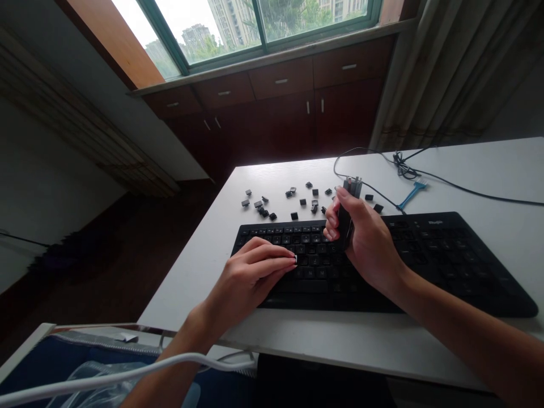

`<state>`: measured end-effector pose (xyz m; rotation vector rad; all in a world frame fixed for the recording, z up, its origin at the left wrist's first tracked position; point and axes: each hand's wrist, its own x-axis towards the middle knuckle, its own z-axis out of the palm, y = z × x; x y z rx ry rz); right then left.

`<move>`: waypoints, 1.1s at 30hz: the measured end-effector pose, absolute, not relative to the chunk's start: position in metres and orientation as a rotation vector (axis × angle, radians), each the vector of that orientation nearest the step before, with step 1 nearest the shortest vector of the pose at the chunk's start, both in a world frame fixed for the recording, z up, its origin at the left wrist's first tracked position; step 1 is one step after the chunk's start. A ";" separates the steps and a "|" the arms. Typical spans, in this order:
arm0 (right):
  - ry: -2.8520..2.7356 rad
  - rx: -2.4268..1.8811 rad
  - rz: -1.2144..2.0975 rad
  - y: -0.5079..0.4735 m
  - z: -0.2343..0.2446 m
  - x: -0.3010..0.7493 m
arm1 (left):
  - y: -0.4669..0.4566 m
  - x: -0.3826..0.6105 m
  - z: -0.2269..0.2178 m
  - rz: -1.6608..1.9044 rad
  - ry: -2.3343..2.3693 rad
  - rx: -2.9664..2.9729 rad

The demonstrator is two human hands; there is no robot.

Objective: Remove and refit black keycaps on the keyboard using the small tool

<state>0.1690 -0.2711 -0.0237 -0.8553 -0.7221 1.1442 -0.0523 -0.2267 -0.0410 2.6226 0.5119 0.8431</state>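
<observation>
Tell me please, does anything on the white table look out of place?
Yes: loose black keycaps lie scattered on the white table beyond the keyboard, which looks odd because keycaps normally sit on it. The black cable is also bunched in an untidy tangle.

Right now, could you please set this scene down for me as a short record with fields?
Left grip: fingertips pinched on a small piece, mostly hidden, at the keys; contact with them unclear
Right grip: wrapped around a dark handheld tool, above the keyboard
Keyboard: black, lying on the white table
Loose keycaps: dark, scattered beyond the keyboard
Blue tool: on the table, right of the keycaps
Cable: black, partly bundled, beyond the keyboard
</observation>
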 end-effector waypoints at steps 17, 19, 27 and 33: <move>-0.712 -0.852 1.149 -0.270 -0.024 0.169 | -0.225 -0.051 -0.040 0.810 0.548 2.574; -0.710 -0.851 1.150 -0.270 -0.023 0.169 | -0.225 -0.051 -0.040 0.809 0.544 2.587; -0.803 -0.892 1.063 -0.272 -0.029 0.169 | -0.233 -0.057 -0.040 0.774 0.553 2.730; -0.784 -0.819 1.096 -0.273 -0.021 0.164 | -0.238 -0.058 -0.047 0.847 0.536 2.779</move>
